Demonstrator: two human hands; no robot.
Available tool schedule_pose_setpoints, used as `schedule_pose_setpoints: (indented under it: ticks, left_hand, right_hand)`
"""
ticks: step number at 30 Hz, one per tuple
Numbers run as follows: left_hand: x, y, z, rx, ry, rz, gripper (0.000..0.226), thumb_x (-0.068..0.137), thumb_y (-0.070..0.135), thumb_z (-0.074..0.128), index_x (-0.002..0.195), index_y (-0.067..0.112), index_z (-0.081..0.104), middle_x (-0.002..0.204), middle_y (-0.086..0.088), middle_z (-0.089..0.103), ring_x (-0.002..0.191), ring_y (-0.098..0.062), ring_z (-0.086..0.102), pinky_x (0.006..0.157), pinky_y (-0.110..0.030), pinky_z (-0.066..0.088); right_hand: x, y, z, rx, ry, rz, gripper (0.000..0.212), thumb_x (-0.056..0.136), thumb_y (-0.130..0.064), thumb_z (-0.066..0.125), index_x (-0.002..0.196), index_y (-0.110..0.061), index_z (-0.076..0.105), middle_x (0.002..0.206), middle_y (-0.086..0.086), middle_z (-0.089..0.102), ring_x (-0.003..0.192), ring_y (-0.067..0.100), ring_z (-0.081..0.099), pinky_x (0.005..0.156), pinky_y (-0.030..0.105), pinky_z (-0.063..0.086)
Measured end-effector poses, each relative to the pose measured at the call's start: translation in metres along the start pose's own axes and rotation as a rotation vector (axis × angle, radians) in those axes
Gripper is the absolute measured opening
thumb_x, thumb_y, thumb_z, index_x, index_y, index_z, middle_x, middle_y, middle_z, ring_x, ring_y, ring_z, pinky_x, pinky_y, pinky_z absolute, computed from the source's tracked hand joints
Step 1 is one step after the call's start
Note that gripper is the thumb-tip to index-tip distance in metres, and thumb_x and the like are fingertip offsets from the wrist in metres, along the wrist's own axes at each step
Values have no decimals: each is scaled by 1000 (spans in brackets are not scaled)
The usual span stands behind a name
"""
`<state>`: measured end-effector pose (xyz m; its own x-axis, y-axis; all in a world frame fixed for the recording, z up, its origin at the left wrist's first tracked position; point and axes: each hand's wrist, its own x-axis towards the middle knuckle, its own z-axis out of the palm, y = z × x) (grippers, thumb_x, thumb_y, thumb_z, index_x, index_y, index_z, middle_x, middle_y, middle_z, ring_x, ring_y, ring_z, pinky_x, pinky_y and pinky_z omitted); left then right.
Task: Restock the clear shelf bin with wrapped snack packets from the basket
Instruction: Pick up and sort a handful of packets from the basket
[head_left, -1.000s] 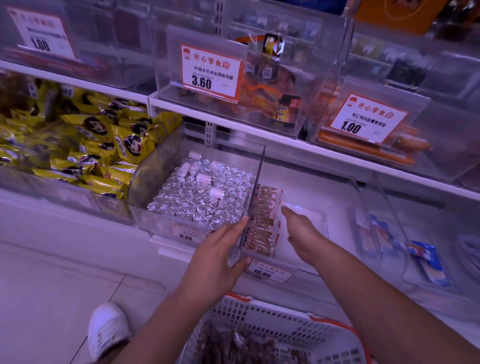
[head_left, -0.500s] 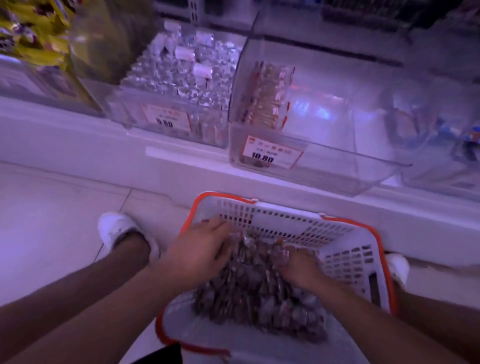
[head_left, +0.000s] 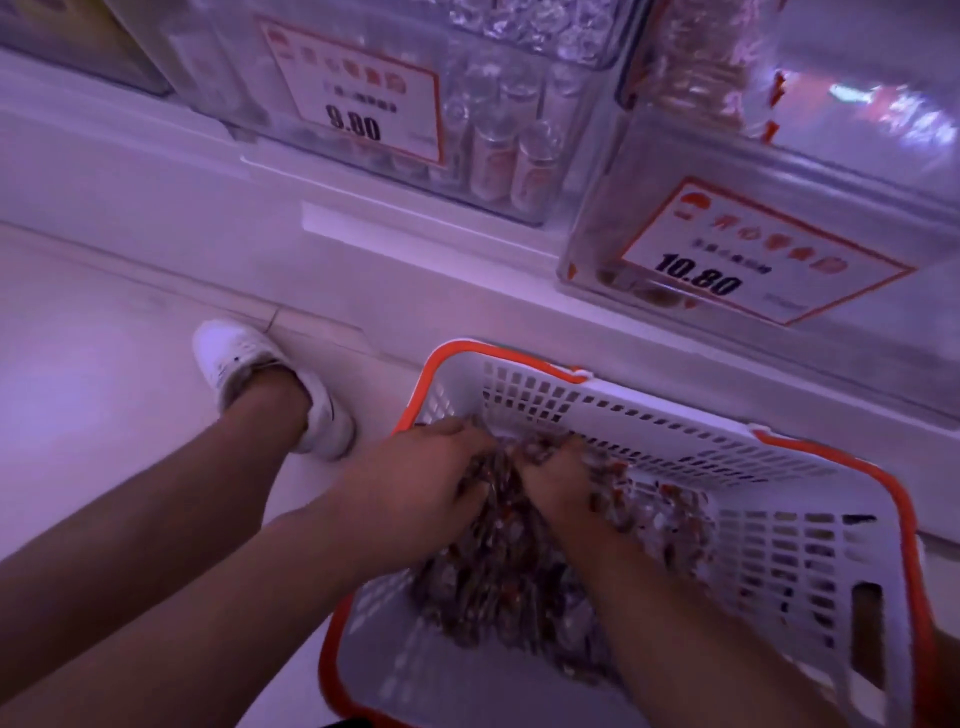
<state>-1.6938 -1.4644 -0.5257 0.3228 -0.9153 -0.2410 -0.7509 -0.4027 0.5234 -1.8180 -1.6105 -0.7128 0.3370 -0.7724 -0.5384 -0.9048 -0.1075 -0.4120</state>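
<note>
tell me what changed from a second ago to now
Both hands left the clear shelf bin and dropped into the basket. The left hand and right hand now dig together into the snack packets, fingers curled into the pile. Basket and bins stayed put.
</note>
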Motion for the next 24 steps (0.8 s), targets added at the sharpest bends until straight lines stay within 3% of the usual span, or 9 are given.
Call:
schedule_pose_setpoints:
  ticks: [3,6,9,11,15,17,20,24]
  left_hand:
    - [1,5,0,-12,-41,12,40,88,40,48,127,34,55,122,8,61,109,-21,62,87,-34,52]
    - [-1,7,3,-17,-69,22,38,90,37,51,128,32,55,121,7,60,108,-22,62,89,-34,50]
    - [-3,6,6,5,-71,19,36,91,38,49,126,33,55,119,8,61,108,-18,61,89,-32,48]
    - [-5,9,8,18,-102,26,33,91,39,47,122,32,56,119,9,60,108,-16,60,90,-33,46]
    - [-5,9,7,25,-127,21,31,91,37,48,119,30,58,117,8,61,107,-17,60,90,-34,47]
    - [-4,9,5,16,-124,22,29,91,36,48,118,30,59,115,8,62,105,-17,61,88,-33,47]
    - [-2,9,4,4,-135,28,32,92,37,48,122,31,57,116,8,62,106,-15,61,88,-32,47]
    - [-2,6,4,16,-134,26,32,92,41,46,122,32,56,115,7,62,107,-18,61,85,-32,48]
  right_hand:
    - [-16,-8,17,-195,-31,41,70,89,-66,46,136,-14,45,133,20,55,127,36,49,106,48,40]
    - [-20,-11,16,-229,-104,23,74,88,-61,51,147,-20,30,147,21,34,139,41,29,110,57,27]
    - [-19,-15,15,-180,-174,-79,65,87,-45,60,140,-16,37,146,21,38,130,40,43,106,45,39]
    - [-21,-16,16,-162,-215,-150,70,83,-39,63,142,-14,35,146,22,39,126,40,49,102,42,43]
    - [-22,-14,20,-237,-352,-176,99,73,-57,55,155,-17,19,153,19,34,138,38,35,110,40,33]
    - [-20,-14,22,-242,-348,-145,89,79,-59,55,152,-16,27,152,18,38,138,37,37,112,39,32]
    - [-14,-12,19,-101,-300,-126,54,89,-47,60,133,-16,57,134,14,60,124,33,55,105,36,43]
    - [-8,-1,5,274,-309,-64,28,79,-19,80,104,-9,75,108,10,74,104,25,68,95,41,53]
